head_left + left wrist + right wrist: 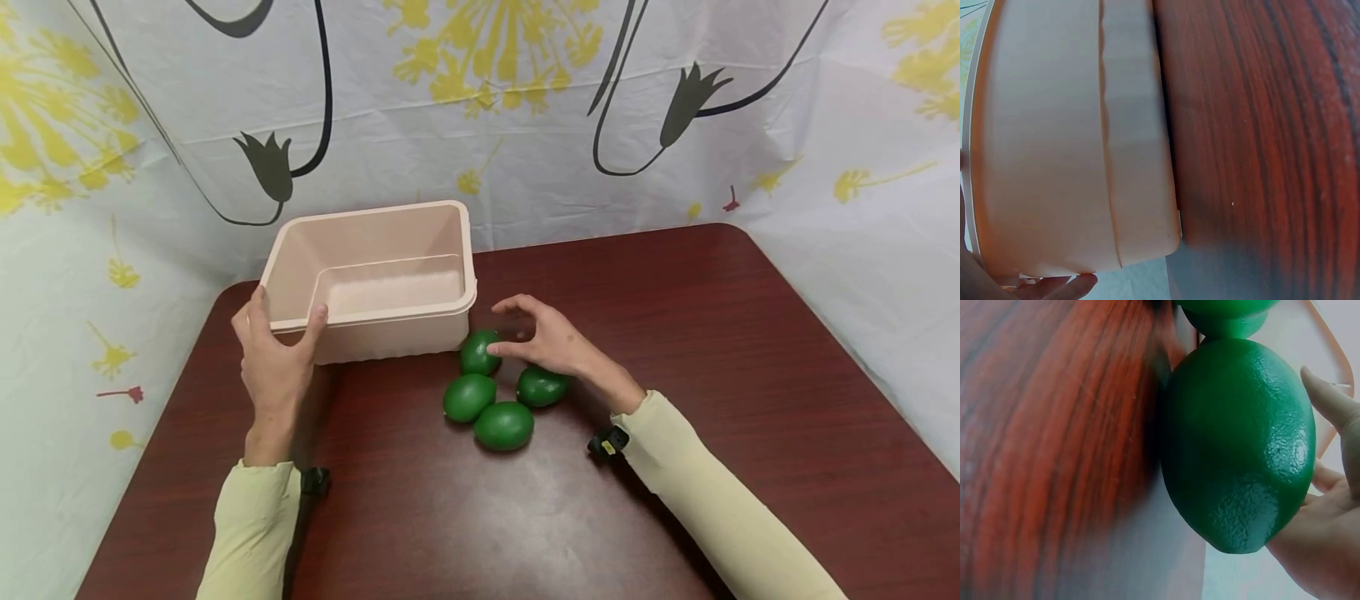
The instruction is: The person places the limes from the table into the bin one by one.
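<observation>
A pale pink plastic bin (390, 335) stands at the back left of the table. My left hand (277, 367) holds its front left corner, the thumb over the front rim and the fingers on the left side, some curled round the bin in the left wrist view. Right of the bin lie several glossy green limes, grouped closely. My right hand (551, 337) hovers over the far lime (478, 354) and the right lime (542, 387), its thumb and fingers spread apart with nothing gripped. In the right wrist view a lime (1241, 444) hides part of the palm.
The other limes, a left one (469, 397) and a near one (504, 426), lie closer to me on the dark red wooden table (675, 333). A patterned white cloth (540, 125) hangs behind the table and along its sides.
</observation>
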`<state>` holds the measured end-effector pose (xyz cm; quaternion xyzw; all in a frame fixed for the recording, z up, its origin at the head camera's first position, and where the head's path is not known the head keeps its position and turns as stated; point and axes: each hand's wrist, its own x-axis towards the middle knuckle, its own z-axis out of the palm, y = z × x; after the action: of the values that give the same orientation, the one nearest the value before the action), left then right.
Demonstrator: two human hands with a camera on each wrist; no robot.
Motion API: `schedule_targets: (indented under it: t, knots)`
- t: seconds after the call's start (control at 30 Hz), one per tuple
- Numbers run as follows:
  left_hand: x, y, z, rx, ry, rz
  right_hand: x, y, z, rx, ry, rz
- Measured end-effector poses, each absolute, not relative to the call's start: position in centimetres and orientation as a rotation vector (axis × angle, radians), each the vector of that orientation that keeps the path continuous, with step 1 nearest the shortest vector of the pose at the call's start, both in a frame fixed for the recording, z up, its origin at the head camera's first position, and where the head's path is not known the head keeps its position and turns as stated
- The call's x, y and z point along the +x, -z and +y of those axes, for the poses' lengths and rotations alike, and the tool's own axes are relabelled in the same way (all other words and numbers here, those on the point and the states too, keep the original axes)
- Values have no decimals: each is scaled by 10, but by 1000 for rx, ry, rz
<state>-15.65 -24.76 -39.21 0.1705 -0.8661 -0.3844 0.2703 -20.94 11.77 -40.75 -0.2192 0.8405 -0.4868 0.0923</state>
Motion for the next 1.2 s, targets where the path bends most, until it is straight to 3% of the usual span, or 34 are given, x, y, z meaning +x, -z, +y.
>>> schedule_targets:
  t: [1.2]
  knots:
    - [-156,392,-247,459,1023,-2332,-214,416,110,-846,1235,2502]
